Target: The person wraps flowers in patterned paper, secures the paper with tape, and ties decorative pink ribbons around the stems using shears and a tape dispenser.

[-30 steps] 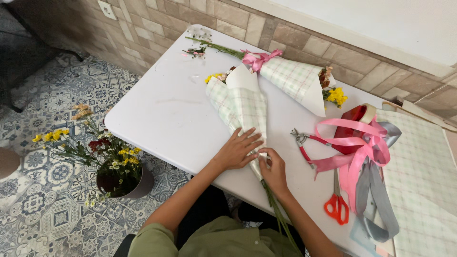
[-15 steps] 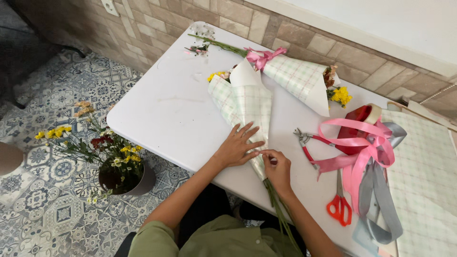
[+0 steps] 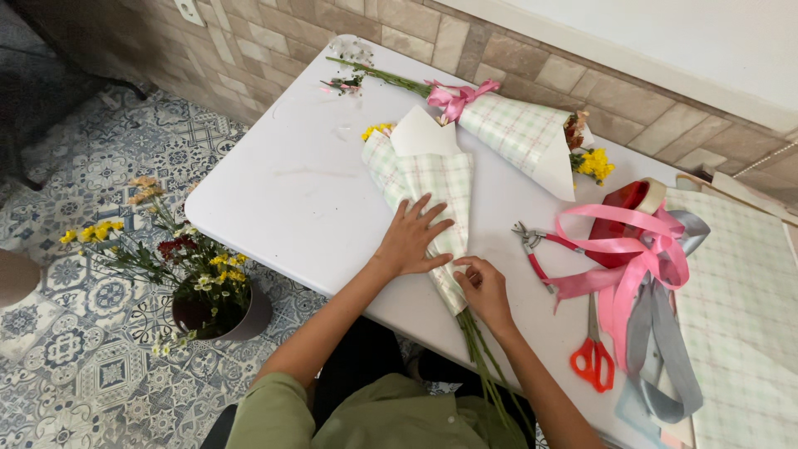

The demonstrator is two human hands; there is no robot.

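Checked-paper bouquet unmoved; both hands stay pressed on it.

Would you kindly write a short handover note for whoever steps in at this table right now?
Left hand: flat, fingers spread, pressing the checked wrapping paper of the near bouquet.
Right hand: pinching the wrap's narrow end, just above the bare stems.
Done: far bouquet wrapped and tied with a pink bow.
Left: near bouquet is wrapped but has no ribbon. Pink ribbon, pliers and orange scissors lie to the right.
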